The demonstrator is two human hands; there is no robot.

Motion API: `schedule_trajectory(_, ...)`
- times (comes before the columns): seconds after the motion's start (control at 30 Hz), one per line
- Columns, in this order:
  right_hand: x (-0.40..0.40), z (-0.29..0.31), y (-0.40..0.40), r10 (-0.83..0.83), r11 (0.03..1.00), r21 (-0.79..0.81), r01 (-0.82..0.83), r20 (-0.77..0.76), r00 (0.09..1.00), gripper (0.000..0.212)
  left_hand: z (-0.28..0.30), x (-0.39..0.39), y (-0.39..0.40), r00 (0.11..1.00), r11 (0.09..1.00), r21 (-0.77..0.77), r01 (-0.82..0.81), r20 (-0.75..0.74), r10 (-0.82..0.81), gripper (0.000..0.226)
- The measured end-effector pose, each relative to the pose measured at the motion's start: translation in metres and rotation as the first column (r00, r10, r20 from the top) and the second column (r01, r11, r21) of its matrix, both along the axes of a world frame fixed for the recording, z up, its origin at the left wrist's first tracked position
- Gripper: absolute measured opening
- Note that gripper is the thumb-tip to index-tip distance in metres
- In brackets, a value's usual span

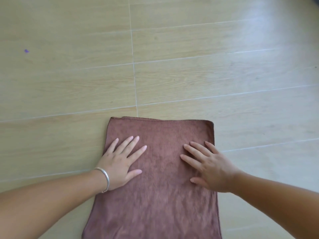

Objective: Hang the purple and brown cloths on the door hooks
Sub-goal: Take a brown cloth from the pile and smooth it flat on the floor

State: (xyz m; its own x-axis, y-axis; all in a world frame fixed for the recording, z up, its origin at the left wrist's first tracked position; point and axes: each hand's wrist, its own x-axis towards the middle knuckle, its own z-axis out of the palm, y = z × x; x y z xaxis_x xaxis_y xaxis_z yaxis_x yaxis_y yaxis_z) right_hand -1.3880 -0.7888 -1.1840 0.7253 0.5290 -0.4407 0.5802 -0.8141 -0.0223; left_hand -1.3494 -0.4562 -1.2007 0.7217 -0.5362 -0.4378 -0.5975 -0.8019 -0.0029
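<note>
A brown cloth (pixel 160 200) lies flat and folded on the floor, running from the middle of the view down past the bottom edge. My left hand (pixel 120 163) presses flat on its left side, fingers straight and spread, with a silver bangle on the wrist. My right hand (pixel 208 167) presses flat on its right side, fingers spread the same way. Neither hand grips the fabric. No purple cloth, door or hooks are in view.
Pale wood-look floor tiles (pixel 189 75) with white grout lines fill the view. A tiny purple speck (pixel 26 51) lies at the far left. A dark shape (pixel 315 0) sits in the top right corner.
</note>
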Motion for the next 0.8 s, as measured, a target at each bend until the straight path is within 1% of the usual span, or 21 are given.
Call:
schedule_trajectory(0.07,0.024,-0.005,-0.002,-0.023,1.000,-0.020,0.023,0.038,0.999,0.073,-0.010,0.028,-0.003,0.999,0.999,0.047,-0.018,0.046,0.016,0.071)
schedule_trajectory(0.13,0.053,-0.009,-0.005,-0.114,0.991,-0.061,0.120,0.099,0.989,0.071,-0.013,0.058,-0.010,0.994,0.993,0.087,-0.078,0.088,0.070,0.069)
schedule_trajectory(0.2,0.072,-0.007,-0.004,-0.195,0.973,-0.090,0.211,0.156,0.968,0.067,-0.010,0.077,-0.022,0.987,0.987,0.083,-0.140,0.090,0.133,0.071)
schedule_trajectory(0.27,0.072,-0.008,0.003,-0.229,0.970,-0.038,0.239,0.164,0.959,0.061,-0.007,0.075,-0.031,0.984,0.986,0.052,-0.159,0.083,0.155,0.068)
schedule_trajectory(0.33,0.051,-0.010,0.013,-0.195,0.981,0.033,0.192,0.110,0.975,0.062,-0.004,0.054,-0.035,0.994,0.995,0.022,-0.096,0.059,0.094,0.069)
schedule_trajectory(0.43,-0.002,-0.014,0.019,-0.049,0.994,0.103,0.042,0.065,0.997,0.070,0.001,0.007,-0.029,0.994,0.994,-0.031,0.103,0.034,-0.102,0.074)
schedule_trajectory(0.5,-0.033,-0.018,0.013,0.043,0.988,0.146,-0.052,0.060,0.997,0.074,0.001,-0.020,-0.019,0.970,0.968,-0.069,0.241,0.046,-0.238,0.076)
schedule_trajectory(0.57,-0.055,-0.026,0.001,0.101,0.982,0.152,-0.116,0.099,0.990,0.081,-0.002,-0.040,-0.004,0.944,0.942,-0.073,0.328,0.054,-0.325,0.081)
schedule_trajectory(0.67,-0.066,-0.029,-0.010,0.134,0.981,0.127,-0.149,0.117,0.984,0.087,-0.004,-0.054,0.017,0.930,0.930,-0.033,0.367,0.043,-0.366,0.088)
schedule_trajectory(0.73,-0.067,-0.032,-0.011,0.124,0.982,0.128,-0.140,0.125,0.984,0.083,-0.004,-0.055,0.027,0.938,0.938,-0.007,0.347,0.028,-0.347,0.086)
schedule_trajectory(0.8,-0.069,-0.038,-0.010,0.096,0.983,0.138,-0.117,0.149,0.984,0.074,-0.007,-0.057,0.033,0.953,0.953,0.004,0.304,0.011,-0.304,0.080)
